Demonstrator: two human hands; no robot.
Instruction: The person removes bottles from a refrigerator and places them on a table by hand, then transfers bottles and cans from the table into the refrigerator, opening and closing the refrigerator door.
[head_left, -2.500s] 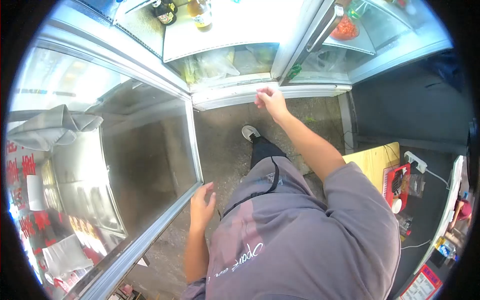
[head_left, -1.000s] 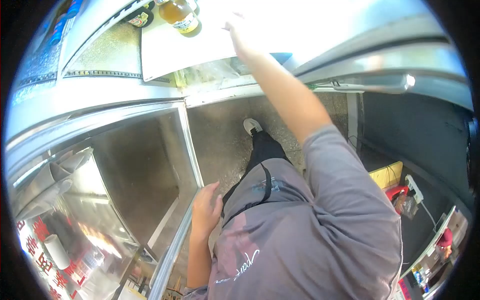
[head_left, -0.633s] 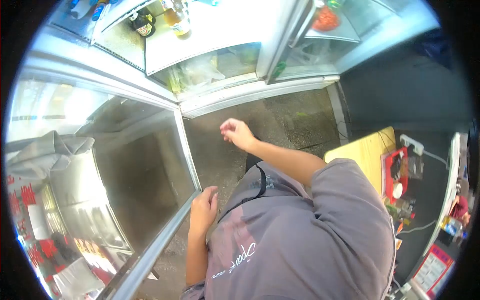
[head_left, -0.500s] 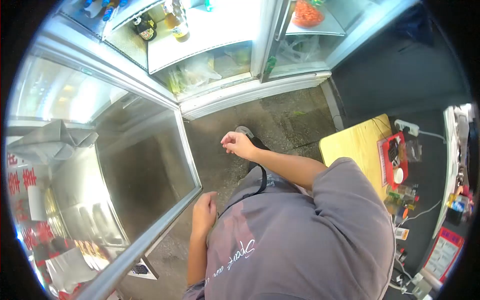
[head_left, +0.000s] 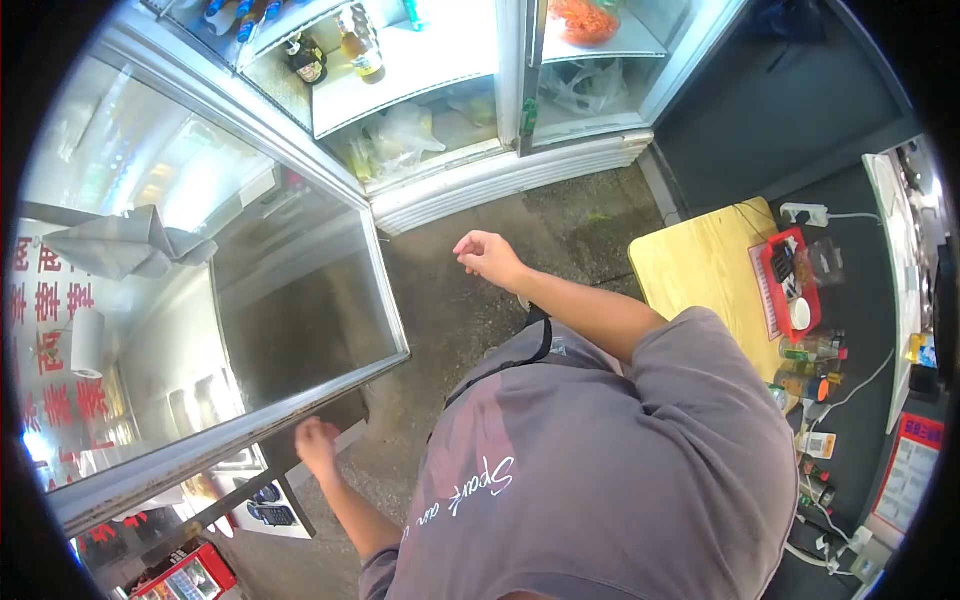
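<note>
An open glass door (head_left: 300,290) of a lit fridge swings out on the left. My left hand (head_left: 318,446) is just below the door's lower edge; it is blurred, and I cannot make out its fingers. In front of my body, over the floor, my right hand (head_left: 490,258) has curled fingers, and nothing can be made out in them. Inside the fridge, a bottle with amber liquid (head_left: 362,50) and a dark bottle (head_left: 305,60) stand on a white shelf (head_left: 420,70). Plastic bags (head_left: 400,135) lie below it.
To the right is a wooden table (head_left: 700,265) beside a red tray (head_left: 790,285) with a white cup (head_left: 799,314). Several bottles (head_left: 805,380) and cables stand near the dark wall. A bag of orange-red food (head_left: 585,22) sits behind the fridge's right door. A grey cloth (head_left: 130,243) hangs at the left.
My right hand has come back from the fridge shelf to in front of my body. My left hand has moved left and down, away from the door's corner. The view has shifted, showing more of the table.
</note>
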